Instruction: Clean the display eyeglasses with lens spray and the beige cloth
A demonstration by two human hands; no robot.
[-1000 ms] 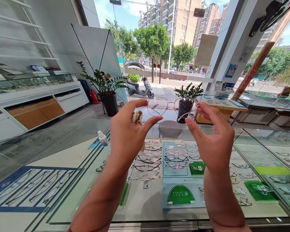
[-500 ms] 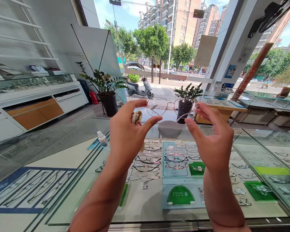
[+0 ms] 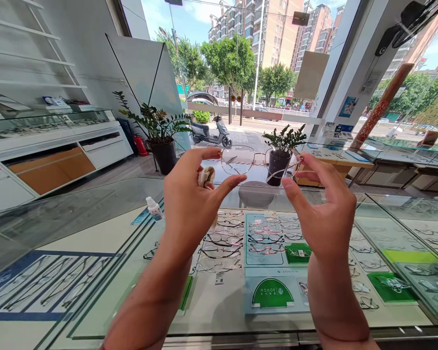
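Observation:
I hold a pair of thin-framed glasses [image 3: 257, 161] up in front of me, lenses toward the window. My left hand [image 3: 190, 204] pinches the left rim between thumb and forefinger, with a small crumpled beige cloth [image 3: 206, 176] tucked under the other fingers. My right hand [image 3: 324, 214] pinches the right end of the frame between thumb and forefinger. Both hands hover above a glass display counter [image 3: 105, 272] with several rows of glasses inside.
A small white bottle [image 3: 154, 208] stands on the counter to the left. A green sign [image 3: 272, 293] and green boxes [image 3: 298, 253] lie inside the case. Two potted plants [image 3: 160, 141] stand beyond the counter, another glass counter [image 3: 40, 126] at the left wall.
Both hands and the glasses have risen very slightly. The grip is unchanged.

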